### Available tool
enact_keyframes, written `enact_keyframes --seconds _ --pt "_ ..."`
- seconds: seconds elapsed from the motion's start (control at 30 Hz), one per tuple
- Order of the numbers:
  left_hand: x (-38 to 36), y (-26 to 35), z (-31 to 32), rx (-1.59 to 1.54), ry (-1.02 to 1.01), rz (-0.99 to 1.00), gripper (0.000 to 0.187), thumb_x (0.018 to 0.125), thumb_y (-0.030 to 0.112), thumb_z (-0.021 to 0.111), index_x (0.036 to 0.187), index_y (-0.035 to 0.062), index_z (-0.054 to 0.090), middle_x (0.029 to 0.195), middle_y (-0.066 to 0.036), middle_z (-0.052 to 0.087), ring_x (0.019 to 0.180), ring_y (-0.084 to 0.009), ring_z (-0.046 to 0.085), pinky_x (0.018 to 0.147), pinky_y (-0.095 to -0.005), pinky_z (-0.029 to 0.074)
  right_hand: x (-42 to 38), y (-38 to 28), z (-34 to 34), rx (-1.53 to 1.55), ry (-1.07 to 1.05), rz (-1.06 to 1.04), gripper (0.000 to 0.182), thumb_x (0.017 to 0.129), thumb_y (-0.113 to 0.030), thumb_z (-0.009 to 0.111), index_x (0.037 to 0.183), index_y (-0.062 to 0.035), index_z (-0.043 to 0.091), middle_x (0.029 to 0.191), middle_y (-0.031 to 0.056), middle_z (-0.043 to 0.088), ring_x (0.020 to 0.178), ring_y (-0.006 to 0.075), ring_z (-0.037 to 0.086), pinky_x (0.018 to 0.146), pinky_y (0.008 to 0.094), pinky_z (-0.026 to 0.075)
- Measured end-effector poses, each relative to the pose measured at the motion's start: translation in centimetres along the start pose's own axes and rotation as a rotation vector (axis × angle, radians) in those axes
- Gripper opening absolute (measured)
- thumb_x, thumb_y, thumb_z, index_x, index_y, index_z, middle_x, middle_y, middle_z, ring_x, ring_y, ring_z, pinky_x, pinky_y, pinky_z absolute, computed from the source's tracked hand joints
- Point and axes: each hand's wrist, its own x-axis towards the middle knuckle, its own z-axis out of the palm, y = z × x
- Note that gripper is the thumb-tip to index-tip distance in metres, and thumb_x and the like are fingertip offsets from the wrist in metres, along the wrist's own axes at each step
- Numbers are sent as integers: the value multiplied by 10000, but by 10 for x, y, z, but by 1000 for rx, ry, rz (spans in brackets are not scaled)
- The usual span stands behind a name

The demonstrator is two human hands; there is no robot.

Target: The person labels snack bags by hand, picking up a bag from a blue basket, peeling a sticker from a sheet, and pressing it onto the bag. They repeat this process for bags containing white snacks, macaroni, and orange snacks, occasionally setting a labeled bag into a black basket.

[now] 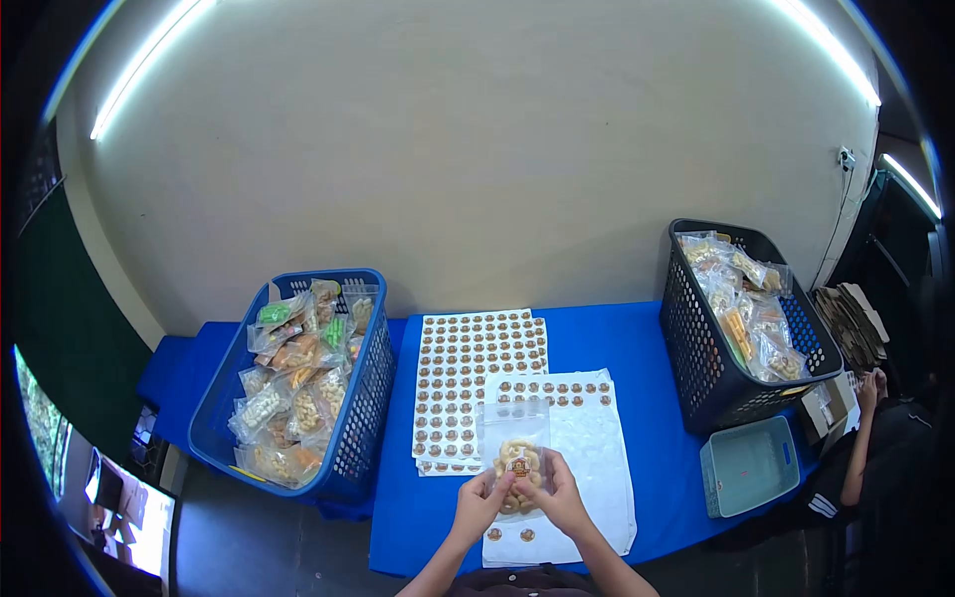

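Between my hands is a clear plastic snack bag (515, 423) filled with pale, curled snack pieces. A small round brown sticker (519, 467) sits on its front. My left hand (477, 505) grips the bag's lower left side, and my right hand (561, 497) grips the right side, both thumbs pressing near the sticker. Beneath the bag lies a partly used sticker sheet (587, 468), with stickers along its top and a few at its lower left. A fuller sticker sheet (468, 363) lies beside it on the left.
A blue basket (370, 398) full of snack bags stands left, a black basket (686, 348) of bags stands right. A grey-green tray (711, 478) is in front of the black basket. Another person's arm (859, 458) shows at far right. A blue cloth (617, 333) covers the table.
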Motion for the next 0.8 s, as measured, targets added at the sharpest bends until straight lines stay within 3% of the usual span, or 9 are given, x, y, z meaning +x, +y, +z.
enact_keyframes --seconds 0.07,0.13,0.27,0.47,0.57,0.8 --pt "3 -9 1 12 16 52 280 854 188 536 1015 -40 559 824 -41 609 696 -42 546 577 -172 437 -1 10 -2 -76 35 -8 398 786 -71 599 1129 19 418 1026 87 532 959 129 505 832 263 401" --pt "-3 8 9 -56 57 105 290 841 226 559 970 -32 584 713 -2 583 596 -11 488 485 -163 382 -3 8 -4 -80 43 14 366 789 -68 594 1110 22 441 1003 83 543 939 122 512 815 259 412" --pt "-3 7 8 -95 33 153 305 836 250 569 947 -33 595 648 19 563 540 6 444 430 -167 346 -6 5 -8 90 36 77 327 794 -69 587 1085 26 471 974 77 555 908 107 521 790 237 421" --pt "1 -15 0 58 -18 117 310 837 259 564 962 -23 590 700 -10 598 584 -15 489 498 -164 394 -6 -3 -5 92 84 43 279 791 -60 590 1041 23 495 943 67 568 864 101 537 760 224 434" --pt "-7 -3 6 46 -89 81 294 861 226 529 996 -33 564 836 -43 612 732 -54 542 625 -192 435 -10 -3 -5 25 95 67 248 783 -61 602 999 20 512 909 56 580 827 93 547 740 223 442" --pt "-9 1 2 -81 -127 33 308 826 250 581 975 -19 579 784 -22 603 668 -34 528 558 -175 425 -7 -2 -14 115 29 110 169 799 -66 584 944 13 549 870 44 594 786 71 546 694 204 435"
